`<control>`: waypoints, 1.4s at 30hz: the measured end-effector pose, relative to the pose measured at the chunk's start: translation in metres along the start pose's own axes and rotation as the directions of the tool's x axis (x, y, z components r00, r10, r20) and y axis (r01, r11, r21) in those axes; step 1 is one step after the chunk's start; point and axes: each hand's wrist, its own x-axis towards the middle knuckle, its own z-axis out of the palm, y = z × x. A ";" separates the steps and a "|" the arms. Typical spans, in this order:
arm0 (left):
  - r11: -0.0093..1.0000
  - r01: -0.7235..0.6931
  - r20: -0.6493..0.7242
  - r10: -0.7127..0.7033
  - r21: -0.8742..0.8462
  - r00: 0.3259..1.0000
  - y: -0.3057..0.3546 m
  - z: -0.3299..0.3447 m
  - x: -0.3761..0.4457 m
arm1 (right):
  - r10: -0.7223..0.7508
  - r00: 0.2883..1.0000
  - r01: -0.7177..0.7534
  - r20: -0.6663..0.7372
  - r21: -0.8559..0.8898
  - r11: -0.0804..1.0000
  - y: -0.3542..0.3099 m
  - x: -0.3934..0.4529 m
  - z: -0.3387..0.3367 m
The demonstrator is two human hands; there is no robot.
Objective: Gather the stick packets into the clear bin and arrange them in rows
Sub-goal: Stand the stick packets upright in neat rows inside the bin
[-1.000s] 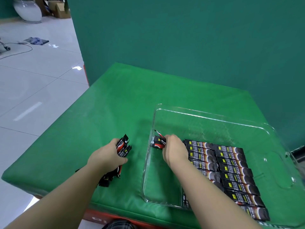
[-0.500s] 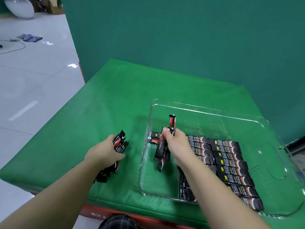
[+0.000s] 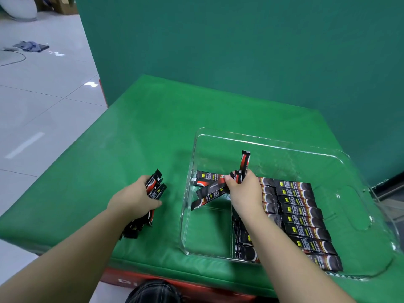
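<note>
A clear bin (image 3: 271,142) sits on the right of the green table. Black-and-red stick packets lie in neat rows (image 3: 299,215) across its right half, partly hidden under my right forearm. One packet (image 3: 207,176) lies flat at the bin's far left corner. My right hand (image 3: 244,193) is inside the bin and grips a few packets (image 3: 213,193) fanned out to the left, with one end sticking up. My left hand (image 3: 133,201) rests on the table left of the bin, gripping a bundle of packets (image 3: 154,189).
The table (image 3: 142,136) is covered in green cloth, with its left and near edges close to my hands. A green wall stands behind it. White tiled floor with a cloth and a cable lies to the left.
My right hand has lifted packets from the bin floor and now holds them fanned out and tilted left. One packet stays flat at the far left corner. My left hand keeps its bundle.
</note>
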 end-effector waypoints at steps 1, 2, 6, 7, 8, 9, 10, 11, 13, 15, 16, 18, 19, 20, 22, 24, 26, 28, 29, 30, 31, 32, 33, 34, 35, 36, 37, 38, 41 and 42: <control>1.000 -0.001 0.000 0.001 -0.006 1.000 0.000 0.000 0.000 | 0.000 1.000 -0.001 -0.008 -0.024 1.000 0.002 -0.001 -0.001; 1.000 -0.003 0.000 0.003 -0.011 1.000 0.000 0.000 0.000 | 0.001 1.000 -0.002 -0.020 -0.036 0.999 0.004 -0.001 -0.002; 1.000 -0.004 -0.004 0.004 -0.004 1.000 0.000 0.001 0.001 | 0.002 0.996 -0.004 -0.090 -0.019 1.000 0.005 0.001 -0.009; 1.000 -0.004 -0.001 0.004 -0.005 1.000 -0.001 0.001 0.001 | -0.003 0.995 0.002 -0.100 -0.013 1.000 0.004 0.001 -0.009; 1.000 -0.003 0.000 0.003 -0.006 1.000 -0.001 0.001 0.001 | -0.008 0.995 0.007 -0.102 -0.011 1.000 0.003 0.001 -0.009; 1.000 -0.003 -0.002 0.003 -0.005 1.000 -0.001 0.001 0.001 | -0.010 0.995 0.009 -0.096 -0.013 1.000 0.002 0.000 -0.007; 1.000 -0.002 -0.008 0.002 -0.002 1.000 -0.001 0.001 0.000 | -0.010 0.996 0.008 -0.085 -0.020 1.000 0.002 -0.001 -0.005; 1.000 -0.003 -0.014 0.003 0.001 1.000 0.000 0.000 0.000 | -0.009 0.997 0.007 -0.072 -0.033 0.999 0.002 -0.002 -0.002; 1.000 -0.003 -0.012 0.003 0.000 1.000 0.000 0.000 0.000 | -0.014 0.999 0.011 -0.037 -0.080 0.997 0.002 -0.004 0.003; 1.000 -0.002 -0.005 0.002 -0.003 1.000 -0.001 0.000 0.000 | -0.018 1.000 0.019 0.006 -0.138 0.990 0.002 -0.003 0.003; 1.000 -0.003 -0.004 0.003 -0.003 1.000 -0.001 0.000 0.000 | -0.017 0.999 0.023 0.032 -0.170 0.985 0.002 -0.003 0.002; 1.000 -0.005 -0.007 0.005 -0.001 1.000 0.000 0.000 0.000 | -0.012 0.996 0.031 0.084 -0.230 0.973 0.002 -0.003 -0.003; 1.000 -0.006 -0.009 0.006 0.001 1.000 0.000 0.000 0.000 | -0.011 0.995 0.037 0.101 -0.258 0.965 0.003 -0.004 -0.006; 1.000 -0.006 -0.009 0.006 0.003 1.000 0.000 0.000 0.000 | -0.012 0.993 0.044 0.113 -0.279 0.959 0.004 -0.005 -0.008; 1.000 -0.006 -0.009 0.006 0.007 1.000 0.000 0.000 -0.001 | -0.019 0.991 0.056 0.133 -0.283 0.957 0.005 -0.005 -0.011; 1.000 -0.007 -0.011 0.007 0.012 1.000 0.000 0.000 -0.001 | -0.013 0.991 0.047 0.136 -0.255 0.966 0.004 -0.005 -0.014; 1.000 -0.006 -0.013 0.006 0.010 1.000 0.000 0.000 -0.001 | -0.002 0.994 0.025 0.106 -0.226 0.974 0.002 -0.002 -0.016; 1.000 -0.002 -0.009 0.002 0.008 1.000 0.000 0.000 0.000 | 0.008 0.997 0.007 0.076 -0.185 0.983 0.000 0.002 -0.016; 1.000 -0.002 -0.010 0.002 0.011 1.000 0.000 0.001 0.000 | 0.010 0.998 0.001 0.065 -0.162 0.987 -0.001 0.003 -0.014; 1.000 -0.002 -0.015 0.002 0.016 1.000 0.000 0.000 0.000 | 0.012 0.998 -0.004 0.058 -0.145 0.989 -0.003 0.005 -0.012; 1.000 -0.002 -0.019 0.003 0.021 1.000 0.000 0.001 0.000 | 0.015 0.998 -0.006 0.059 -0.146 0.989 -0.005 0.005 -0.010; 1.000 -0.002 -0.023 0.003 0.023 1.000 0.000 0.001 0.001 | 0.022 0.997 -0.010 0.071 -0.166 0.986 -0.006 0.005 -0.007; 1.000 -0.003 -0.023 0.003 0.020 1.000 0.000 0.001 0.001 | 0.033 0.995 -0.012 0.097 -0.204 0.979 -0.008 0.004 -0.006; 1.000 -0.002 -0.021 0.002 0.016 1.000 0.000 0.001 0.001 | 0.044 0.990 -0.009 0.133 -0.254 0.967 -0.009 0.003 -0.004; 1.000 0.000 -0.019 0.000 0.011 1.000 0.000 0.001 0.001 | 0.050 0.984 0.005 0.170 -0.310 0.951 -0.010 0.002 -0.003; 1.000 0.002 -0.015 -0.002 0.006 1.000 0.000 0.001 0.001 | 0.051 0.979 0.024 0.196 -0.359 0.933 -0.009 0.001 -0.002; 1.000 0.002 -0.012 -0.002 0.003 1.000 0.000 0.001 0.001 | 0.040 0.978 0.045 0.206 -0.394 0.918 -0.009 0.000 -0.003; 1.000 0.002 -0.011 -0.002 0.004 1.000 0.000 0.001 0.000 | 0.012 0.980 0.072 0.197 -0.413 0.908 -0.008 -0.001 -0.004; 1.000 -0.003 -0.014 0.003 0.008 1.000 0.001 0.000 0.000 | -0.101 0.986 0.148 0.133 -0.414 0.898 -0.006 -0.001 -0.009; 1.000 -0.003 -0.015 0.003 0.009 1.000 0.001 0.000 0.000 | -0.129 0.981 0.178 0.143 -0.417 0.891 -0.005 0.000 -0.010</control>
